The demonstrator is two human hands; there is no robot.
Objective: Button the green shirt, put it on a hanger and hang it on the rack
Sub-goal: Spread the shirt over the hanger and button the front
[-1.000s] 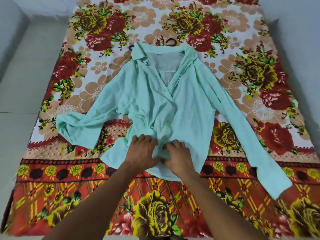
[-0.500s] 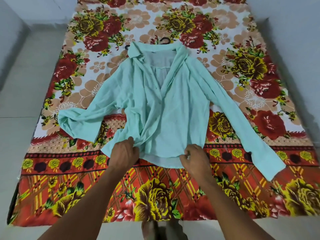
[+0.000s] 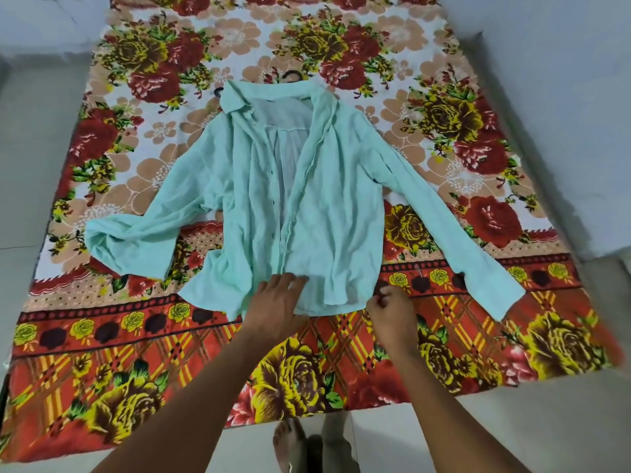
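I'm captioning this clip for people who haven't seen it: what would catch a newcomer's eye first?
A mint-green shirt lies spread open, sleeves out, in the middle of a loud red-and-yellow floral blanket. At its lower hem the left hand rests flat on the fabric while the right hand pinches the hem's corner. A dark hanger hook peeks out above the collar.

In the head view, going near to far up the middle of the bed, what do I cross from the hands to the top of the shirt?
left hand flat on the shirt hem → green shirt open front with its buttons → collar → dark hanger hook poking out above the collar → floral bedsheet.
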